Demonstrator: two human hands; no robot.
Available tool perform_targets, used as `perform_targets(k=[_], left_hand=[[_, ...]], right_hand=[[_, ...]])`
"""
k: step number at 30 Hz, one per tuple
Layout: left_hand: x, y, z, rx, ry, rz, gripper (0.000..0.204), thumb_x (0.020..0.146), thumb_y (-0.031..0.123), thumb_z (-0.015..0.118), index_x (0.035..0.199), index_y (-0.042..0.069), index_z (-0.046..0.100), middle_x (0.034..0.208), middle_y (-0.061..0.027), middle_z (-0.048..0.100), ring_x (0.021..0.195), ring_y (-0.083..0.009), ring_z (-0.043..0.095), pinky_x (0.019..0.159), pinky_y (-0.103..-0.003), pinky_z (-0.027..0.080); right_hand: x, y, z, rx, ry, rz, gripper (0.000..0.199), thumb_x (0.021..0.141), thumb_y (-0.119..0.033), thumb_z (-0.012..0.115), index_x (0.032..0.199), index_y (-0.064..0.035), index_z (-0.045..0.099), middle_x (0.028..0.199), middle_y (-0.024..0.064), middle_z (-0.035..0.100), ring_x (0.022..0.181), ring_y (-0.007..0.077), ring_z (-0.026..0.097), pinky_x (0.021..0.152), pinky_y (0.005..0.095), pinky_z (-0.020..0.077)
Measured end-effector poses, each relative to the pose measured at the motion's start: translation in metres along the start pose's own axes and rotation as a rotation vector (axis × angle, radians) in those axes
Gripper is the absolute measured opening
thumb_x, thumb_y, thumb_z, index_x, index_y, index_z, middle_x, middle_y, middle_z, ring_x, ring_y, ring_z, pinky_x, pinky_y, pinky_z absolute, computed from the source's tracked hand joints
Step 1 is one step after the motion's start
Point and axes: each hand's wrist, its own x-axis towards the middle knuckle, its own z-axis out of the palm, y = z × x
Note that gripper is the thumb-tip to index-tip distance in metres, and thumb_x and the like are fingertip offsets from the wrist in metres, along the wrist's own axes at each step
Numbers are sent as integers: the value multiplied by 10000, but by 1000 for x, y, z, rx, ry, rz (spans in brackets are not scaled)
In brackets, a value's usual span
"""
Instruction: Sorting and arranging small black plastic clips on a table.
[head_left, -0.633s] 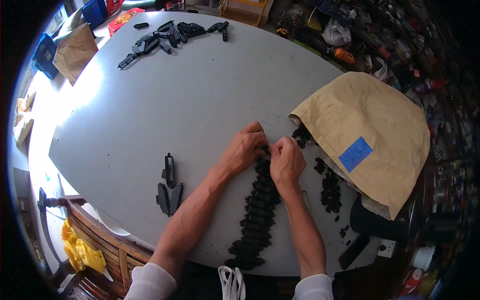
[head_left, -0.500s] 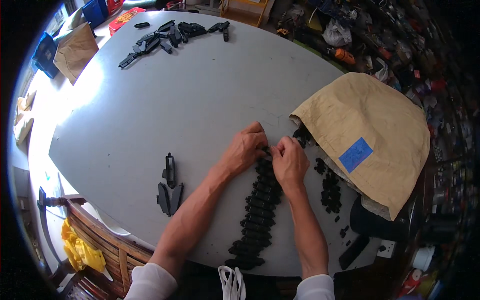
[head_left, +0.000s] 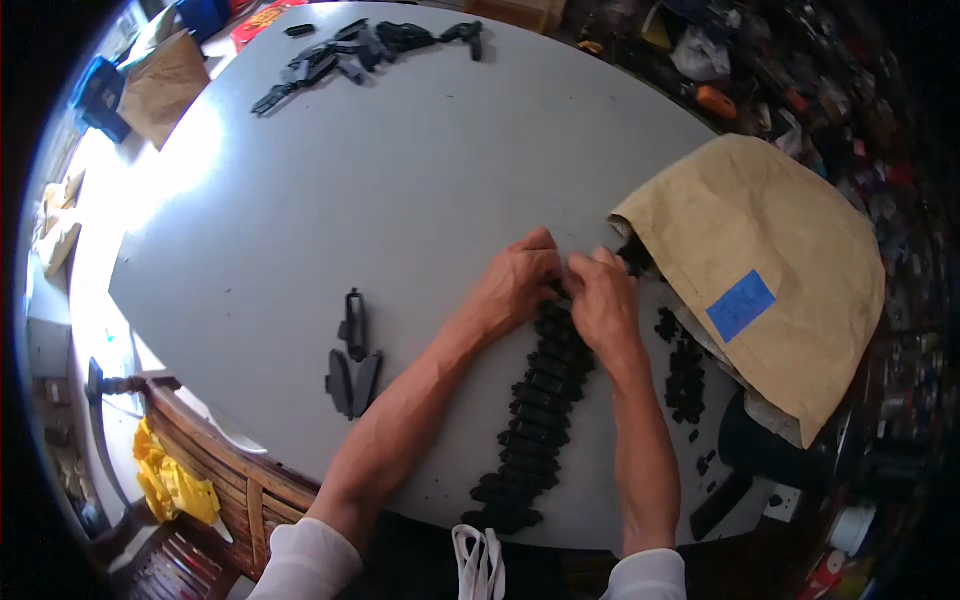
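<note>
Lined up on the grey table is a row of black plastic parts (head_left: 536,408), running from the near edge up to my hands. At its far end my left hand (head_left: 522,276) is closed in a pinch on a black plastic part (head_left: 560,288), mostly hidden by the fingers. Close beside it, my right hand (head_left: 604,302) has its fingers bent together at the same part; they are slightly blurred, and what they grip is hidden. Left of my left forearm lie a black frame-shaped part (head_left: 354,325) and two dark elongated pieces (head_left: 341,384).
A tan sack (head_left: 800,230) with a blue patch lies at the right, small black pieces (head_left: 686,378) scattered beside its mouth. More black parts (head_left: 350,55) form a pile at the far left of the table (head_left: 400,180). A wooden chair (head_left: 225,470) stands at the lower left.
The whole view has shifted slightly, so the table and things appear farther right. Both hands stay at the row's far end, with a little more space between their fingers.
</note>
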Motion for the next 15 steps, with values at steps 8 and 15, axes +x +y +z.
perform_targets(k=[8,15], left_hand=[[-22,28,-37,152,171,-130,231,739,-59,643,957,9,605,953,-146,547,867,-331,582,768,-406,471],[-119,109,-98,1028,63,-533,232,792,214,706,870,34,582,850,-131,556,810,-306,582,691,-421,477]], right_hand=[[3,-1,-4,86,-187,-18,135,818,-116,643,797,-41,533,854,123,537,892,340,539,786,485,372],[-18,20,-39,223,-187,38,163,780,-87,659,772,-13,514,753,106,516,738,285,539,729,402,407]])
